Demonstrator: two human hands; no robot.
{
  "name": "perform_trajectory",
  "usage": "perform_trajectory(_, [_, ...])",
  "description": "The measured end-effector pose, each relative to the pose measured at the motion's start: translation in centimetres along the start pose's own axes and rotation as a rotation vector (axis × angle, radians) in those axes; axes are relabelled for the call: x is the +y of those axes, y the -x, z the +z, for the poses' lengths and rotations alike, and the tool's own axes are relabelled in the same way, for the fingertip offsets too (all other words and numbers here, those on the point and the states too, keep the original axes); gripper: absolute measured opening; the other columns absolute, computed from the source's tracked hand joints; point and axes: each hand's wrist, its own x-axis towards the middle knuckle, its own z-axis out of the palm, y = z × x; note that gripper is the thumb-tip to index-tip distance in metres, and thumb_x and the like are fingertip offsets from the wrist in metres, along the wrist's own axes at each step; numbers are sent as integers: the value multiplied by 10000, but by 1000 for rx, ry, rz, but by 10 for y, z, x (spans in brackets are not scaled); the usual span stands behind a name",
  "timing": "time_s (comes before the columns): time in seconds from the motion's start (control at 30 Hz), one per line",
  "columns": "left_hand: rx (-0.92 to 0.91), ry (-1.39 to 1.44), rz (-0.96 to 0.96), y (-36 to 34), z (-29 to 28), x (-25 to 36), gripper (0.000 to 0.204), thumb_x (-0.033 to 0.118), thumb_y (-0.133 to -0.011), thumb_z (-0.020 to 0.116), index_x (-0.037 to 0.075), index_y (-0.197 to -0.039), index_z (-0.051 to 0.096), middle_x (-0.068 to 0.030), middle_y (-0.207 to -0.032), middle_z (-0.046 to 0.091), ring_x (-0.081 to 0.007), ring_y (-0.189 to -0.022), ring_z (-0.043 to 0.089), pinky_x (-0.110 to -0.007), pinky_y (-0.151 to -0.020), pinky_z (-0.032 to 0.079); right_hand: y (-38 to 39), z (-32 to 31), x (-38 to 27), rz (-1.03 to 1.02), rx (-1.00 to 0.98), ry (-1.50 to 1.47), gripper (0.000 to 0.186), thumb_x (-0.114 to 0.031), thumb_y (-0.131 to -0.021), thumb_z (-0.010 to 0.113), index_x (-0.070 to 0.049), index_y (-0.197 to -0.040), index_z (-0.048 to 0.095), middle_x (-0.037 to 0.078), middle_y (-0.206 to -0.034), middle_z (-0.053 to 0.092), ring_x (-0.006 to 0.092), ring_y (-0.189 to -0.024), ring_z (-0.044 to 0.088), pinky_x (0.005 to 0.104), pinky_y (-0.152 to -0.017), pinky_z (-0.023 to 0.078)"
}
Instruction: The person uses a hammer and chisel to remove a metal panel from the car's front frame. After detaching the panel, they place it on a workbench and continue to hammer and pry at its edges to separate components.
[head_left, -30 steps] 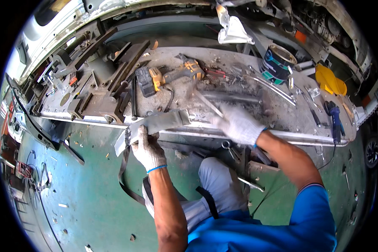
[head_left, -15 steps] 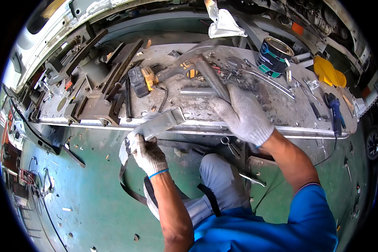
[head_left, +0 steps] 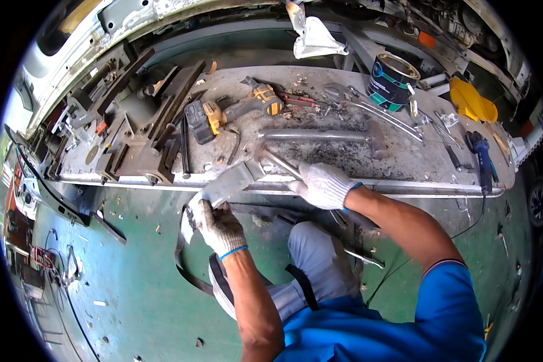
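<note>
My gloved left hand [head_left: 221,230] grips one end of a bent grey sheet metal strip [head_left: 228,184], whose other end rests at the near edge of the workbench [head_left: 338,172]. In my gloved right hand [head_left: 327,186] is a hammer [head_left: 282,164], held by the handle. Its head is down at the strip's far end, partly blurred; I cannot tell if they touch. A second hammer [head_left: 320,136] lies flat on the bench just beyond, head to the right. Farther back lies a yellow-and-black cordless power tool [head_left: 247,108].
A heavy steel vise or clamp fixture [head_left: 136,108] takes up the bench's left side. To the right are a black-and-green can [head_left: 392,84], an adjustable wrench [head_left: 341,92], a yellow plastic piece [head_left: 472,101] and a blue corded tool [head_left: 481,158]. A dark strap [head_left: 190,279] hangs below the edge.
My right hand has swung the hammer down and left from above the bench to the strip's end. The hammer lying on the bench is now in plain sight. My left hand stays nearly in place.
</note>
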Motion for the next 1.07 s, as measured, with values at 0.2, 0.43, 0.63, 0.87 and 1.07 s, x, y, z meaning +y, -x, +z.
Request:
perform_trajectory(0.2, [-22, 11, 49, 4, -18, 9, 260, 178, -980, 698, 34, -1190, 650, -106, -1155, 707, -216, -1074, 688, -364, -955, 579, 20, -59, -43, -87, 486, -293, 455, -426, -1011, 556, 25, -1066, 574, 256, -777, 655, 439, -763, 686, 548, -692, 525])
perform_trajectory(0.43, [-16, -30, 106, 4, -14, 12, 300, 196, -980, 700, 36, -1225, 636, -100, -1171, 706, -214, -1044, 679, -358, -920, 570, 1, -30, -28, -94, 167, -68, 443, -399, -1026, 481, 27, -1037, 603, 280, -842, 676, 456, -792, 692, 546, -723, 542])
perform_trajectory(0.63, [-54, -4, 28, -2, -18, 4, 227, 153, -995, 665, 43, -1191, 646, -91, -1134, 713, -213, -1020, 689, -358, -898, 575, -11, -6, -9, -85, 53, -26, 413, -370, -991, 535, 29, -997, 642, 253, -852, 701, 448, -799, 699, 554, -764, 543])
perform_trajectory(0.87, [-96, 23, 23, -4, -33, 11, 237, 141, -993, 662, 40, -1205, 633, -97, -1138, 707, -214, -1016, 691, -372, -912, 583, -20, -9, -24, -115, 280, -123, 464, -416, -984, 520, 35, -1019, 620, 280, -839, 673, 464, -825, 680, 562, -761, 516])
perform_trajectory(1.07, [-22, -36, 63, 6, -22, 9, 285, 153, -988, 669, 40, -1245, 620, -117, -1201, 695, -258, -1085, 683, -414, -956, 574, 2, -29, -26, -111, 240, -153, 511, -442, -988, 549, 51, -1118, 585, 326, -946, 676, 460, -889, 688, 549, -803, 520])
